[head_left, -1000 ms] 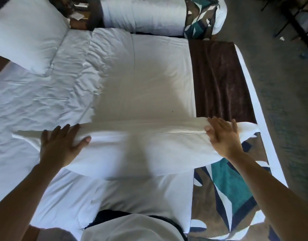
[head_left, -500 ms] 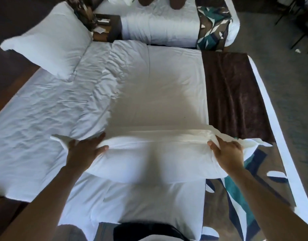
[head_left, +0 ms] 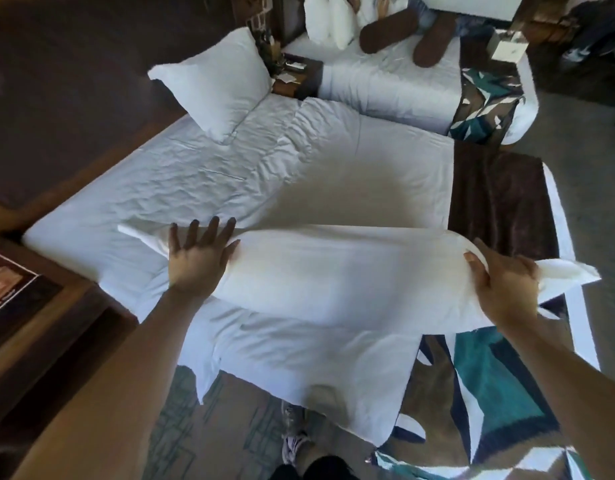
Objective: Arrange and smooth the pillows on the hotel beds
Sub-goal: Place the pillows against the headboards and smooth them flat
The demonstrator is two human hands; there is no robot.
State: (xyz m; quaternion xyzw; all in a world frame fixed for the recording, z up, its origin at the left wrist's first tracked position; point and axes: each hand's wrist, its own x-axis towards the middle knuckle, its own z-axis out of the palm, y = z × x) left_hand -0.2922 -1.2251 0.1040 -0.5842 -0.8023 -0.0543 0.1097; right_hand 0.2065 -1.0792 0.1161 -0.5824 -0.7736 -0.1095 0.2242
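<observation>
A long white pillow lies crosswise over the near bed. My left hand presses flat on its left end, fingers spread. At the right end, my right hand grips the pillow, fingers curled into the fabric beside the loose corner flap. A second white pillow leans at the head of this bed, far left. More white pillows stand on the far bed.
A brown runner and a teal patterned throw cover the foot of the near bed. A dark nightstand sits between the beds. A person's legs rest on the far bed. Wooden furniture stands at my left.
My left hand has opened from a curled hold to a flat spread palm. My right hand keeps its grip on the right end. My head has pulled back and tipped up, showing the far bed.
</observation>
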